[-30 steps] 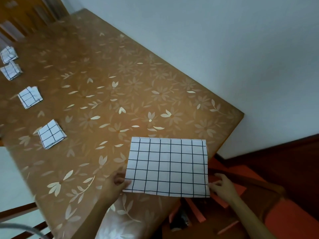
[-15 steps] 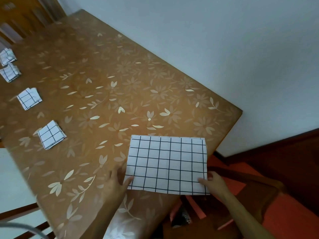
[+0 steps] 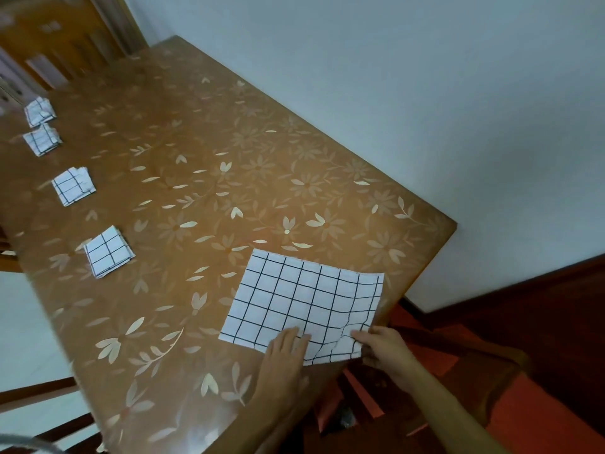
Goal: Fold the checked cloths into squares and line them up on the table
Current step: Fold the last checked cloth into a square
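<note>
A white cloth with a black check (image 3: pixel 304 299) lies folded to a rectangle near the table's right corner. My left hand (image 3: pixel 283 358) presses flat on its near edge, fingers straight. My right hand (image 3: pixel 383 348) pinches the cloth's near right corner, where the fabric is wrinkled and slightly lifted. Several cloths folded into small squares stand in a row along the left side of the table: the nearest folded square (image 3: pixel 109 251), a second folded square (image 3: pixel 74 185), a third folded square (image 3: pixel 42 139) and the farthest folded square (image 3: pixel 40 111).
The brown table (image 3: pixel 209 178) has a glossy flower-patterned cover and its far side runs along a pale wall (image 3: pixel 393 93). A red-cushioned wooden chair (image 3: pixel 491 371) stands below the right corner. Wooden chair backs (image 3: pixel 59 57) stand at the far end.
My left hand has slid from the cloth's left corner to the middle of its near edge. My right hand now pinches the right corner, wrinkling it. The camera view has tilted.
</note>
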### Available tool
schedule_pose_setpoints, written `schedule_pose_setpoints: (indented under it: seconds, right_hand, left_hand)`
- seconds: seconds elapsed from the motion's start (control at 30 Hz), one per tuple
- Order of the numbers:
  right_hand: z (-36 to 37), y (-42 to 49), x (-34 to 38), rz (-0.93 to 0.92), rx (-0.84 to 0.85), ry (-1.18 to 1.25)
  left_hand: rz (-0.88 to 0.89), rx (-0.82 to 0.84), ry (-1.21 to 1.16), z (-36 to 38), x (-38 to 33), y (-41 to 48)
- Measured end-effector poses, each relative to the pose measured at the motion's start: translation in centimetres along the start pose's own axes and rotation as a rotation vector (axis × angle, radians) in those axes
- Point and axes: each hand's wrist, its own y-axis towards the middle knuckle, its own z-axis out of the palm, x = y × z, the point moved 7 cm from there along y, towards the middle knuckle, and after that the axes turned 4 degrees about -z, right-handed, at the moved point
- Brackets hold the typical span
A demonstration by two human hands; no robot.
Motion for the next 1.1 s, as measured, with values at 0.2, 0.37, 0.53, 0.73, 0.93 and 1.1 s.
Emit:
schedule_pose_setpoints:
  seconds: [0.2, 0.37, 0.53, 0.73, 0.93, 1.1]
  right_hand:
    - [1.1, -2.3, 0.4, -0.109, -0.101, 0.129]
    - [4.5, -5.6, 1.1, -0.042, 0.146, 0.168]
    - [4.9, -6.6, 2.3, -0.11, 0.283, -0.116]
    - [0.1, -3.6, 3.3, -0.314, -0.026, -0.268]
    - [0.9, -0.3, 3.2, -0.388, 0.092, -0.372]
    - [3.2, 1.4, 3.2, -0.352, 0.069, -0.396]
  left_hand:
    - [-0.034, -0.237, 0.045, -1.9, 0.8, 0.3]
    - [-0.043, -0.216, -0.116, -2.3, 1.0, -0.2]
    - [-0.168, -0.194, -0.451, -2.4, 3.8, -1.3]
    - [-0.145, -0.059, -0.814, -0.2, 8.6, -1.6]
    - [-0.384, 0.144, -1.007, 1.7, 11.1, -2.9]
    - [-0.439, 0.133, -1.176, 2.1, 12.3, -3.3]
